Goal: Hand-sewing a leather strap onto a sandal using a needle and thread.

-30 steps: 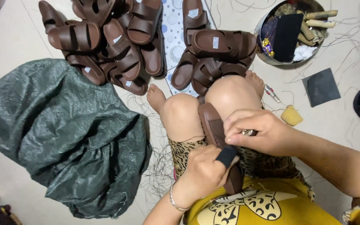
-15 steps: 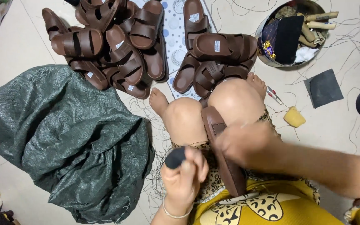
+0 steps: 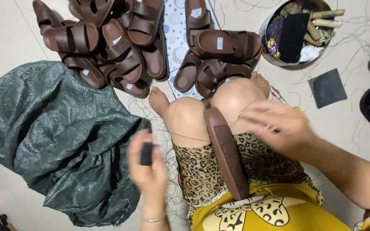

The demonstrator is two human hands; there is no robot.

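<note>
- Green woven sack [image 3: 52, 141]: slumped on the floor at far left, within reach of the seated person, apparently for bulk stock.
- Loose brown sandals [image 3: 108, 42]: heaped beyond the sack; a second pile [image 3: 219, 55] lies by the feet.
- Left hand [image 3: 147, 164]: blurred, fingers curled shut on a small dark block [image 3: 146, 154], raised beside the left knee.
- Brown sandal sole [image 3: 225, 154]: clamped on edge between the knees, steadied for work; a thin thread [image 3: 189, 137] runs across the knee towards it.
- Right hand [image 3: 279, 128]: blurred, over the right knee; fingers partly closed, apparently pinching something small, though I cannot tell.
- Metal bowl [image 3: 275, 60]: top right, holding tools and rags.
</note>
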